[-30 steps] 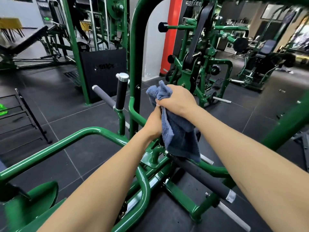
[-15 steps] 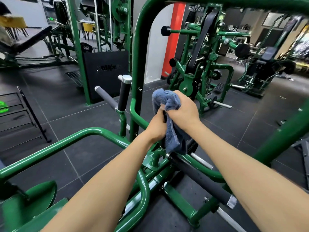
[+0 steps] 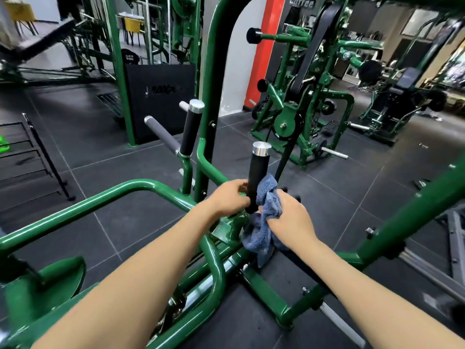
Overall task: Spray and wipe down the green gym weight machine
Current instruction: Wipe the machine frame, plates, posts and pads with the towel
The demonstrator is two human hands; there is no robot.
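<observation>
The green gym weight machine fills the foreground with curved green tubes. An upright black handle with a silver cap stands at its centre. My left hand grips the lower part of this handle. My right hand holds a bunched blue cloth pressed against the handle's base on its right side; part of the cloth hangs down over the green joint. A second upright black handle stands behind, to the left. No spray bottle is in view.
A black metal rack stands on the dark tiled floor at the left. A black panel and other green machines stand behind. A red column rises at the back. A diagonal green beam crosses on the right.
Both hands have slid down the upright black handle from its top to its base, taking the cloth with them. The handle's upper part and silver cap are now uncovered.
</observation>
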